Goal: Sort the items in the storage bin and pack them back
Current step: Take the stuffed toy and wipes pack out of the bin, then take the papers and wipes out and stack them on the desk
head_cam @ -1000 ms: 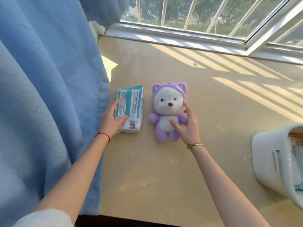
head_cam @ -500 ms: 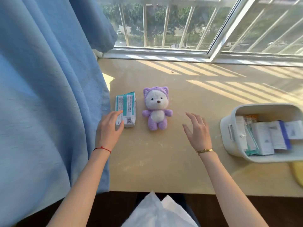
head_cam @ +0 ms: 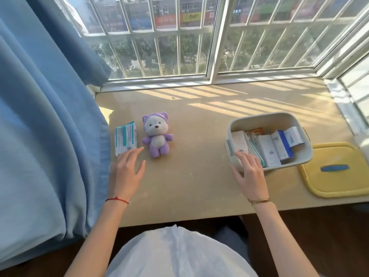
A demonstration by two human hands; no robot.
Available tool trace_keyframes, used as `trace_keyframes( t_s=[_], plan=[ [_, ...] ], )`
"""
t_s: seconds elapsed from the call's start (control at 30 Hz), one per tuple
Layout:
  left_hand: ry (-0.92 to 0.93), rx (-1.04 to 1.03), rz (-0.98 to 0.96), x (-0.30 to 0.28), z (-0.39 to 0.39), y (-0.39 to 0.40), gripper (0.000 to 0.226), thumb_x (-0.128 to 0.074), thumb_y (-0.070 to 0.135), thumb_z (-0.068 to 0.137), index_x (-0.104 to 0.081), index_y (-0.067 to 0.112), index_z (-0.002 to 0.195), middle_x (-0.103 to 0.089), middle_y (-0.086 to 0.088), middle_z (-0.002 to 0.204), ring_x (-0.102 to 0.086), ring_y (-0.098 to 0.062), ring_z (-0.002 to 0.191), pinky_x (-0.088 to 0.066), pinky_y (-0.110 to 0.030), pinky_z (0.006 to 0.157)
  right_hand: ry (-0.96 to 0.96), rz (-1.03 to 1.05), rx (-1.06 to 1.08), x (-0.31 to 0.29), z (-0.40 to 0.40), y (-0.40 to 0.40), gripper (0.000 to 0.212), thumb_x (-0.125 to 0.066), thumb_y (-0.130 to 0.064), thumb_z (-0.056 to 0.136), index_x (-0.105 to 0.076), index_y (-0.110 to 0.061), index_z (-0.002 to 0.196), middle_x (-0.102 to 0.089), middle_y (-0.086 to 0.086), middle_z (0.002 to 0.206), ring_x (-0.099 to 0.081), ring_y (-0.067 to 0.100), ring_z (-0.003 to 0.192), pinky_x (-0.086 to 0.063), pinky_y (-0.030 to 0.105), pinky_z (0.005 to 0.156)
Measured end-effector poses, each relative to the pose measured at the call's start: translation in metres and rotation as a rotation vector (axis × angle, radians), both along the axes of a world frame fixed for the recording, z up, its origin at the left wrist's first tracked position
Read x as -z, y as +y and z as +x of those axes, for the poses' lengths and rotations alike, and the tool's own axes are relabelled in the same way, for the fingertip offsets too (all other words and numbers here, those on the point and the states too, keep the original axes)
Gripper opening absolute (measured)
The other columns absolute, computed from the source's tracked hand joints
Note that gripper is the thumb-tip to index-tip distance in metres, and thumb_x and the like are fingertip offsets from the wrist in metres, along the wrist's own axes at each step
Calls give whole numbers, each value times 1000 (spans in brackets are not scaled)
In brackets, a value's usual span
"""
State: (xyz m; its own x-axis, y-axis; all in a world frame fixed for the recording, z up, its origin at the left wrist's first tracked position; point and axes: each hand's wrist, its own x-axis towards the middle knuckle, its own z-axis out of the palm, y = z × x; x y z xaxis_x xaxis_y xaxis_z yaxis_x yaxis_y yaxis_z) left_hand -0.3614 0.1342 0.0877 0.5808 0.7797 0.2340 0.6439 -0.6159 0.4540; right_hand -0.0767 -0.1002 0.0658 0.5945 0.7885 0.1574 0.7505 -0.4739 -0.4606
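A white storage bin (head_cam: pixel 299 119) stands on the beige sill at the right, holding several upright boxes and packets (head_cam: pixel 267 144). My right hand (head_cam: pixel 249 172) rests at the bin's near left corner, fingers apart, holding nothing. On the left lie a teal-and-white wipes pack (head_cam: pixel 125 139) and a purple plush bear (head_cam: pixel 156 137), side by side. My left hand (head_cam: pixel 125 172) hovers open just in front of the pack, fingertips close to its near end.
A yellow lid (head_cam: pixel 337 184) with a blue handle lies right of the bin at the sill's front edge. A blue curtain (head_cam: pixel 46 126) hangs along the left, touching the sill. Barred windows run along the back and the right side.
Both hands have let go of the pack and the bear. My right hand moved right to the bin's corner, my left pulled back slightly. The camera view has lifted and widened.
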Motion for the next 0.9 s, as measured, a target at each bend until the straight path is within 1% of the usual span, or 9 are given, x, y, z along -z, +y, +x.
trace_keyframes(
  t_s=[0.07, 0.2, 0.33, 0.43, 0.5, 0.67, 0.8, 0.87, 0.9],
  plan=[
    [-17, 10, 9, 1, 22, -26, 37, -53, 29, 87, -61, 15, 120, -63, -3, 111, -57, -22, 103, -49, -39, 89, 19, 9, 1, 1, 24, -22, 47, -71, -16, 85, -56, -10, 129, -60, 8, 123, -51, 25, 117, -44, 43, 103],
    [-6, 1, 17, 8, 80, -86, 35, -63, 21, 86, -62, 15, 121, -64, -1, 109, -58, -20, 99, -49, -35, 84, 43, -1, -11, 2, 82, -66, 47, -69, -16, 86, -55, -11, 131, -59, 7, 123, -50, 23, 117, -46, 40, 100],
    [-9, -33, -79, 16, 145, -141, 40, -50, 32, 87, -60, 19, 123, -64, 1, 112, -61, -21, 101, -50, -36, 86, 41, -53, -37, 2, 146, -103, 48, -70, -15, 85, -55, -11, 130, -59, 8, 123, -50, 23, 116, -46, 38, 99],
    [-25, -53, -106, 16, 194, -176, 41, -50, 31, 86, -59, 20, 125, -64, 1, 113, -60, -19, 103, -51, -37, 86, 64, -76, -27, 7, 193, -126, 48, -68, -15, 86, -53, -11, 132, -58, 8, 124, -50, 23, 118, -46, 38, 101],
    [-25, -67, -111, 18, 223, -192, 40, -56, 25, 86, -58, 20, 126, -63, 1, 114, -59, -19, 104, -51, -37, 86, 75, -86, -30, 11, 219, -136, 50, -68, -15, 87, -51, -11, 134, -57, 8, 126, -49, 23, 119, -45, 36, 101],
    [12, -75, -149, 22, 285, -202, 41, -62, 18, 88, -55, 20, 128, -61, 1, 121, -60, -22, 106, -53, -37, 86, 134, -122, -11, 21, 267, -137, 52, -65, -15, 89, -46, -10, 138, -54, 9, 123, -49, 23, 113, -45, 37, 97],
    [44, -70, -209, 29, 327, -194, 39, -59, 17, 90, -55, 18, 128, -58, 0, 122, -58, -23, 107, -54, -40, 75, 204, -159, -6, 39, 291, -118, 52, -62, -14, 91, -44, -9, 139, -53, 11, 126, -48, 25, 116, -39, 33, 100],
    [67, -57, -251, 43, 343, -186, 40, -57, 15, 90, -54, 17, 129, -57, -2, 123, -57, -25, 108, -55, -41, 75, 231, -179, -9, 50, 299, -105, 53, -61, -14, 92, -42, -9, 141, -51, 11, 129, -48, 25, 118, -37, 30, 103],
    [76, -54, -271, 52, 350, -182, 40, -57, 13, 89, -54, 16, 129, -57, -4, 123, -56, -26, 109, -55, -42, 77, 236, -190, -17, 56, 302, -99, 54, -61, -15, 92, -42, -9, 142, -51, 11, 129, -48, 25, 119, -37, 32, 104]
  ],
)
